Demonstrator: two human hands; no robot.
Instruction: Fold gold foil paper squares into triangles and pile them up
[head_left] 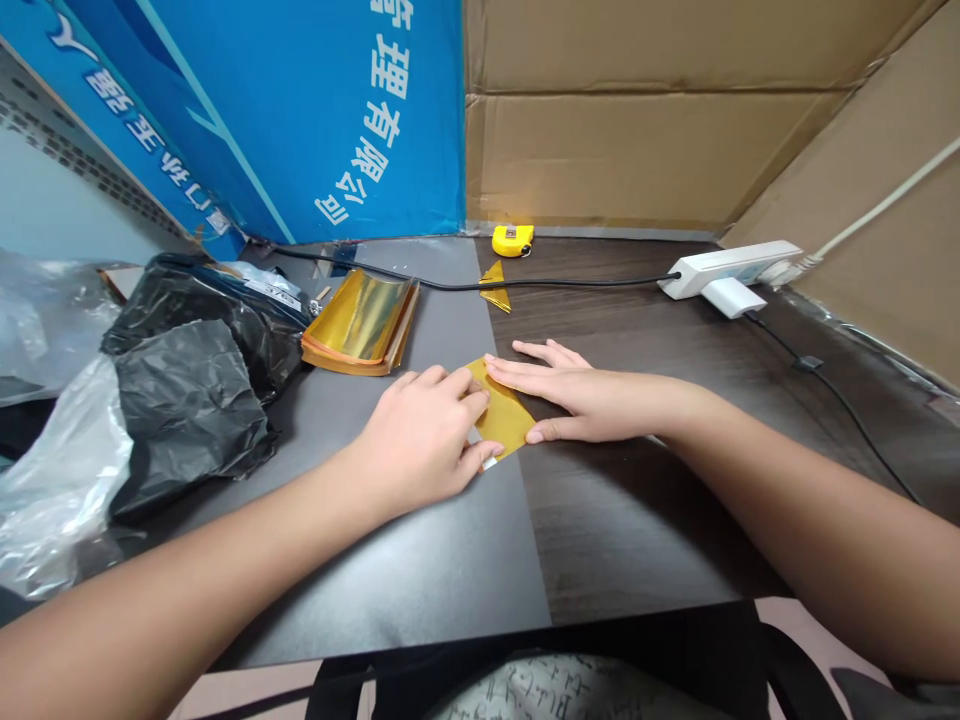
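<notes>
A gold sheet [506,415] lies on the table between my two hands, with a small white patch at its lower edge. My left hand [424,435] rests on its left side, fingers curled and thumb at the lower edge, closed on the sheet. My right hand [566,395] is open, its fingers apart; a fingertip touches the top of the sheet and the thumb its right corner. Farther back lie small folded gold triangles [495,290]. A stack of curved gold sheets [356,320] sits to the left of them.
Black plastic bags [195,390] and clear plastic [67,470] cover the left side. A yellow tape measure [513,241] sits by the cardboard wall [600,160]. A black cable [570,284] runs across to a white power strip [731,268] at the back right.
</notes>
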